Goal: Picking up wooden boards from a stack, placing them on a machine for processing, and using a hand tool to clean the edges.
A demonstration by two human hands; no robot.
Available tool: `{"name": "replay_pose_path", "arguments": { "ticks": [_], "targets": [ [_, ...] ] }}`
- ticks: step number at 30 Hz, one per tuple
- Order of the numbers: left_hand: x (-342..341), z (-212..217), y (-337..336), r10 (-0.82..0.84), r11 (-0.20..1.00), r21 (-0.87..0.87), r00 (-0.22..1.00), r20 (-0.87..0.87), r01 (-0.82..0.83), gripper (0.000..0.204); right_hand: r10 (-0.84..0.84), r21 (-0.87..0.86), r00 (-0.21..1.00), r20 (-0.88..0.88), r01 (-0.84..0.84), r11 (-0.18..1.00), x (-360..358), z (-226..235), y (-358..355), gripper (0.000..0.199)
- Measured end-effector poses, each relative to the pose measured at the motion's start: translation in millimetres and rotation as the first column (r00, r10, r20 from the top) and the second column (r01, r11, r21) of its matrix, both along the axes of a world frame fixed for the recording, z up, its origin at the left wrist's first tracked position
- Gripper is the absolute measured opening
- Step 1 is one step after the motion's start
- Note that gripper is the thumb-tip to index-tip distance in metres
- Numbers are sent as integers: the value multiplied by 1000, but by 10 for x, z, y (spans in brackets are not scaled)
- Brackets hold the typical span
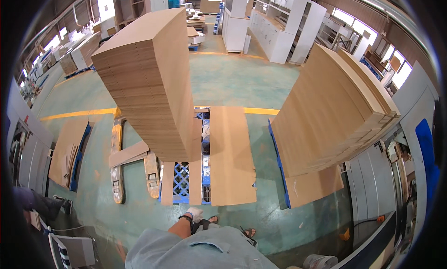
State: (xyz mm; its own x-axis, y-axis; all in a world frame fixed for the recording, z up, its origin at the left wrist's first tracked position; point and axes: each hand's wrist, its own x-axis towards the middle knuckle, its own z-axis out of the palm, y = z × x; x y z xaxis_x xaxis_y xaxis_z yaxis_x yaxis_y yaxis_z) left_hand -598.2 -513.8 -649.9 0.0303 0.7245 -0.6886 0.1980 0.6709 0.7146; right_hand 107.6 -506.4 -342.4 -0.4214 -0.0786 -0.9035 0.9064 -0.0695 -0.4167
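Note:
My left hand (196, 214), in a whitish glove with a dark band at the wrist, hangs low in front of my body. Its fingers are too small and bunched to make out, and I see nothing clearly held in it. My right hand is out of view. Just ahead of the left hand lies a blue plastic pallet (181, 183), partly covered by a flat brown cardboard sheet (231, 162) on its right. A tall stack of brown boards (135, 78) stands on the left part, leaning in this bent view.
A yellow pallet jack's forks (116, 162) lie left of the pallet, with loose board strips (130, 153) across them. Another large board stack (326, 110) stands at the right. A person's leg (39, 201) shows at far left. White cabinets (270, 34) stand behind.

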Motion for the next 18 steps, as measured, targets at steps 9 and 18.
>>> {"name": "replay_pose_path", "arguments": {
  "ticks": [9,18],
  "targets": [
    [-102,797,241,-588,733,-33,610,-531,679,25,200,137,976,84,-211,968,599,-653,-236,32],
    [35,1285,177,136,932,-348,989,61,-107,49,189,372,980,59,-198,907,-95,-677,-456,40]
  ]
}}
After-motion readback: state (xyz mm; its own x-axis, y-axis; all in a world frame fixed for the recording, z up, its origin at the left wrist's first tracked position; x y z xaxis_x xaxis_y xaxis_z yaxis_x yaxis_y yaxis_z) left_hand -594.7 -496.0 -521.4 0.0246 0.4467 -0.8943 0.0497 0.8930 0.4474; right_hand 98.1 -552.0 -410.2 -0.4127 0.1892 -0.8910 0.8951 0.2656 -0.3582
